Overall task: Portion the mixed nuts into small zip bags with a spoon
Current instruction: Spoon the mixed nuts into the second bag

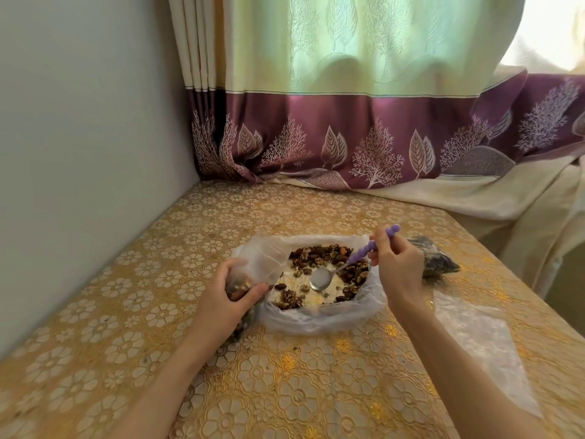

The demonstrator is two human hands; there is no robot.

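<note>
A tray lined with a clear plastic bag [319,321] sits mid-table and holds mixed nuts [319,253] spread around its edges. My right hand [397,264] grips a spoon [321,278] by its purple beaded handle; the metal bowl rests empty in the tray's bare middle. My left hand [229,299] holds a small zip bag [256,264] upright at the tray's left edge, its mouth open, with some nuts in its bottom.
A filled zip bag of nuts [438,259] lies right of the tray, behind my right hand. Empty clear bags [481,340] lie at the right near the table edge. A wall runs along the left; a curtain [348,144] hangs at the back.
</note>
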